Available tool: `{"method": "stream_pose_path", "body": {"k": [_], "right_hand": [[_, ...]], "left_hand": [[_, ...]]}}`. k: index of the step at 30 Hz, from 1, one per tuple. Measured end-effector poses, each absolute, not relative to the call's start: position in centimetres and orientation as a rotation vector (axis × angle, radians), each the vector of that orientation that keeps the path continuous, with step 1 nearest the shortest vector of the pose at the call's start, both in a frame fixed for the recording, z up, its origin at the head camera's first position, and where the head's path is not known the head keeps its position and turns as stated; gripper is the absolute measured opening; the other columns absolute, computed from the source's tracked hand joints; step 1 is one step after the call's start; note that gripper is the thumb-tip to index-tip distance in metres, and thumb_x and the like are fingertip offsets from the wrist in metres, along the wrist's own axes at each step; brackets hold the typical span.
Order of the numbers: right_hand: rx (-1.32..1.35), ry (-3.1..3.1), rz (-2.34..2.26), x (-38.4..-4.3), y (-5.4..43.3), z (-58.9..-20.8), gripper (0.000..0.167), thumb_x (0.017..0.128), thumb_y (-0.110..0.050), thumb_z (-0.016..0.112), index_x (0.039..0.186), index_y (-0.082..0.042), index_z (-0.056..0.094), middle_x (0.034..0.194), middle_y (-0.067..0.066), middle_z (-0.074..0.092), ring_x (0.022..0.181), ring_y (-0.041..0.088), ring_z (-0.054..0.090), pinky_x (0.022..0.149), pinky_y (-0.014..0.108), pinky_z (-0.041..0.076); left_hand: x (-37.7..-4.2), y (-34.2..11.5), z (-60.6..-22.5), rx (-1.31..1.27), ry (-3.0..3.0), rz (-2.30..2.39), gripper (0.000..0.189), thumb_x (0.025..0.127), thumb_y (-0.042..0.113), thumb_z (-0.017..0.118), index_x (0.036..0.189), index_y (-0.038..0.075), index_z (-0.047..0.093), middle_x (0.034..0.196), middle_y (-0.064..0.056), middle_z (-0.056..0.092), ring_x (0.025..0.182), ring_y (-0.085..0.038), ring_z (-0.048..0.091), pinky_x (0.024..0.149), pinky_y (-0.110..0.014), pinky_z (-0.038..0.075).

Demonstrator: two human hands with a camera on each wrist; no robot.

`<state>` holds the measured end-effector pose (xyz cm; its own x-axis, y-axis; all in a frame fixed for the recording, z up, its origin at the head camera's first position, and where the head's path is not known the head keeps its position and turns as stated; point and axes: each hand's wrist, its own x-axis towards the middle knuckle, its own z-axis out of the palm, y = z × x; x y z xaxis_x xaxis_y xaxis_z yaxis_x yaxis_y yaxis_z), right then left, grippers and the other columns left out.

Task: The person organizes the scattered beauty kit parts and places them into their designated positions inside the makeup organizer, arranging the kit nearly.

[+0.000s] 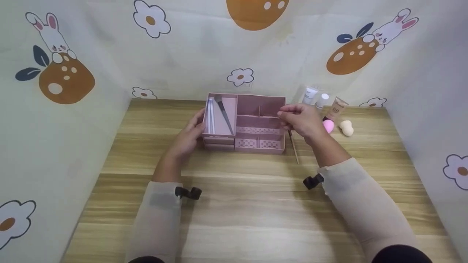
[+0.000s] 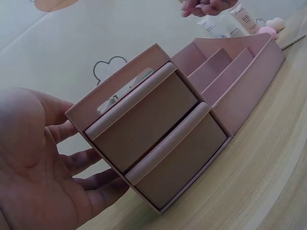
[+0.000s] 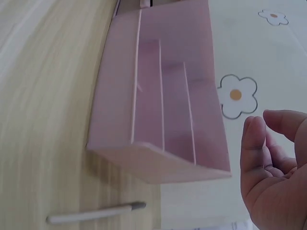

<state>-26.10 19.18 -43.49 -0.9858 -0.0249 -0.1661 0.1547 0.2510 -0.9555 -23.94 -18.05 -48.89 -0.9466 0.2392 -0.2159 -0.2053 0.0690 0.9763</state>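
A pink desktop organizer [image 1: 260,125] stands on the table, with two drawers [image 2: 148,105] in its left part and open compartments on the right. Against its left side rests my left hand [image 1: 188,137], fingers laid along the wall. Up beside the right rear corner, my right hand [image 1: 301,118] hovers with fingers loosely bent and nothing between them; in the right wrist view, a gap shows between thumb and fingertips. In the organizer's top left tray lie a dark makeup brush [image 1: 224,115] and two slim pale sticks [image 1: 211,115]. Another makeup brush [image 3: 96,214] lies on the table at the right.
Behind my right hand stand a white tube [image 1: 310,94], a white-capped bottle [image 1: 323,98] and a BB cream tube [image 1: 336,107]. A pink makeup sponge [image 1: 328,126] and a beige one [image 1: 346,128] sit near them. Patterned cloth [image 1: 197,47] walls the table's back and sides.
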Motion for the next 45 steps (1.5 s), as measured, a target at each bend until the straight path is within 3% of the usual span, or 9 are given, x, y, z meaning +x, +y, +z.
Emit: {"method": "stream_pose_path", "body": {"k": [4, 11, 15, 20, 35, 41, 45], "right_hand": [[0.174, 2.337, -1.846, -25.9, 20.6, -44.5, 0.032, 0.099, -0.014, 0.076, 0.124, 0.005, 0.072, 0.088, -0.001, 0.079, 0.070, 0.010, 0.073, 0.069, 0.027, 0.066], [0.256, 2.312, -1.795, -25.5, 22.4, -46.3, 0.040, 0.100, -0.014, 0.075, 0.132, 0.008, 0.066, 0.084, -0.008, 0.077, 0.072, 0.011, 0.073, 0.071, 0.027, 0.066], [0.277, 2.335, -1.705, -25.5, 23.3, -47.4, 0.041, 0.100, -0.014, 0.074, 0.133, 0.008, 0.064, 0.086, -0.007, 0.075, 0.072, 0.011, 0.072, 0.072, 0.028, 0.066], [0.264, 2.388, -1.541, -25.8, 24.1, -48.6, 0.040, 0.099, -0.018, 0.075, 0.131, 0.005, 0.068, 0.088, 0.002, 0.074, 0.068, 0.009, 0.066, 0.065, 0.024, 0.061], [0.271, 2.354, -1.419, -25.8, 24.8, -50.7, 0.044, 0.097, -0.018, 0.078, 0.131, 0.007, 0.065, 0.076, -0.002, 0.070, 0.066, 0.007, 0.065, 0.060, 0.021, 0.058], [0.292, 2.385, -1.353, -25.3, 24.6, -50.9, 0.048, 0.091, -0.017, 0.083, 0.130, 0.004, 0.067, 0.081, -0.003, 0.072, 0.067, 0.007, 0.064, 0.060, 0.020, 0.056], [0.233, 2.482, -1.225, -25.0, 24.2, -50.8, 0.049, 0.086, -0.014, 0.086, 0.129, 0.003, 0.068, 0.093, 0.005, 0.076, 0.068, 0.009, 0.067, 0.062, 0.023, 0.058]], "left_hand": [[-24.0, -18.0, -49.1, 0.025, 2.034, 1.953, 0.052, 0.114, 0.041, 0.043, 0.165, 0.049, 0.032, 0.182, 0.007, 0.013, 0.169, -0.021, 0.007, 0.138, -0.048, 0.010], [-23.9, -17.9, -49.2, 0.063, 1.959, 2.042, 0.055, 0.115, 0.033, 0.044, 0.168, 0.035, 0.031, 0.179, 0.002, 0.022, 0.163, -0.021, 0.024, 0.136, -0.046, 0.022], [-24.0, -17.9, -49.2, 0.067, 1.968, 2.041, 0.055, 0.114, 0.033, 0.044, 0.168, 0.036, 0.032, 0.179, 0.004, 0.022, 0.164, -0.020, 0.023, 0.136, -0.045, 0.021], [-24.2, -18.0, -49.3, 0.089, 1.993, 2.027, 0.055, 0.115, 0.030, 0.043, 0.168, 0.034, 0.032, 0.180, 0.001, 0.021, 0.165, -0.021, 0.022, 0.137, -0.045, 0.020], [-24.2, -17.9, -49.2, 0.066, 2.000, 2.023, 0.056, 0.114, 0.032, 0.044, 0.169, 0.034, 0.031, 0.180, 0.001, 0.022, 0.165, -0.021, 0.022, 0.137, -0.044, 0.019], [-24.2, -18.0, -49.4, 0.090, 1.978, 2.040, 0.057, 0.115, 0.027, 0.042, 0.170, 0.030, 0.029, 0.179, -0.004, 0.021, 0.161, -0.026, 0.029, 0.135, -0.046, 0.025], [-24.2, -18.0, -49.3, 0.088, 1.970, 2.041, 0.057, 0.115, 0.029, 0.043, 0.170, 0.031, 0.028, 0.180, -0.003, 0.021, 0.162, -0.025, 0.029, 0.135, -0.045, 0.026]]}}
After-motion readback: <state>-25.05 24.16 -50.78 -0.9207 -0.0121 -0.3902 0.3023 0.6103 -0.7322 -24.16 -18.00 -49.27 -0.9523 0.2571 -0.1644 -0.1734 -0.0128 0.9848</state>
